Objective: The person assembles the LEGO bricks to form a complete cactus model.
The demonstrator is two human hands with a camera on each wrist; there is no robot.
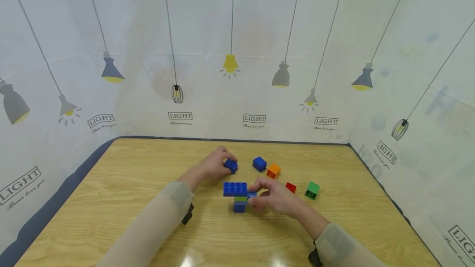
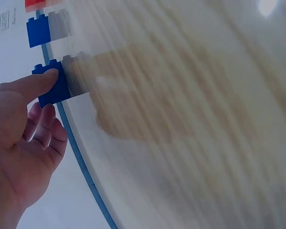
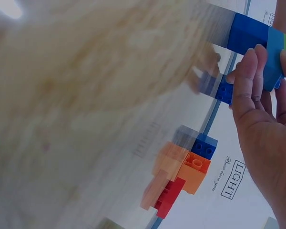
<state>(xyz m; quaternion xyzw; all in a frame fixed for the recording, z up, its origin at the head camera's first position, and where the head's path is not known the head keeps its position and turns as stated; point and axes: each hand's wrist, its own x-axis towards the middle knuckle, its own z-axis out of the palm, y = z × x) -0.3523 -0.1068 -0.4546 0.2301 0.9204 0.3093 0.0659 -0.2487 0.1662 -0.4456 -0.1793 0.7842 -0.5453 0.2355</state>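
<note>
A small stack of toy building bricks stands on the table, with a wide dark blue brick (image 1: pixel 235 188) on top, a lime green brick (image 1: pixel 240 198) beneath it and a blue brick (image 1: pixel 239 207) at the bottom. My right hand (image 1: pixel 276 197) pinches a light blue brick (image 3: pixel 275 57) that juts from the stack's right side. Farther back, my left hand (image 1: pixel 214 164) holds a separate dark blue brick (image 1: pixel 231 165) between thumb and fingers; the thumb (image 2: pixel 48 78) lies on that brick in the left wrist view. The brick appears to sit on the tabletop.
To the right of the left hand lie another blue brick (image 1: pixel 259 164) and an orange brick (image 1: pixel 273 171). Beyond the right hand are a red brick (image 1: pixel 291 187) and a green brick (image 1: pixel 312 190). The wooden table (image 1: pixel 148 155) meets printed white walls at its back and sides.
</note>
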